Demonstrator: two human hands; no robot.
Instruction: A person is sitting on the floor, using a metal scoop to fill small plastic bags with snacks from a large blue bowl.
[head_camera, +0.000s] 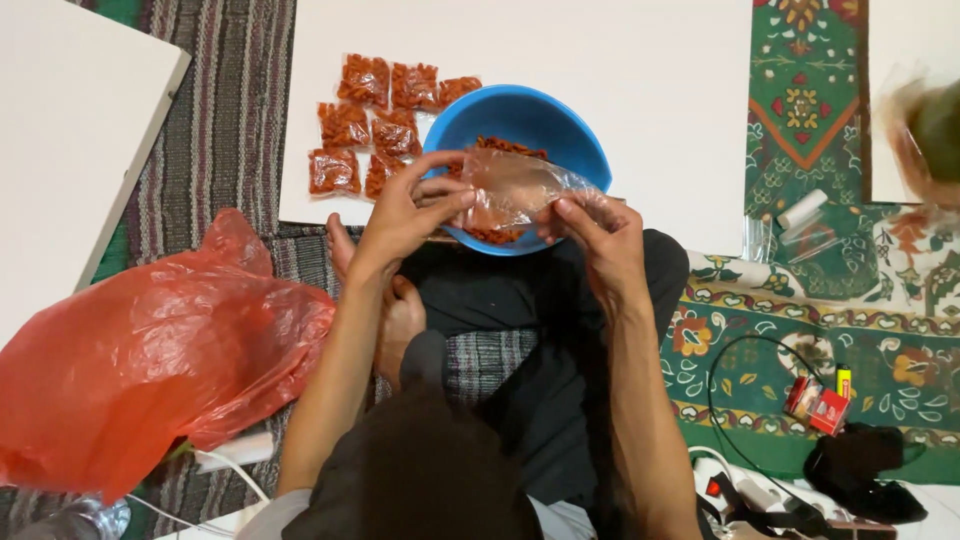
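Hands at frame centre | left hand (410, 205) and right hand (595, 230) each pinch an edge of a clear plastic bag (515, 185), held over the blue bowl (560, 130) so snacks drop in | sealed snack packets (375, 120) grouped upper left on white board (650, 90), clear of the bowl.

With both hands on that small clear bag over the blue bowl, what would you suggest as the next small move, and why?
Probably spread the mouth of the clear bag wider. The left hand and right hand both pinch it above the blue bowl, which holds loose reddish snacks, and it looks barely filled, unlike the filled packets lying beside the bowl.
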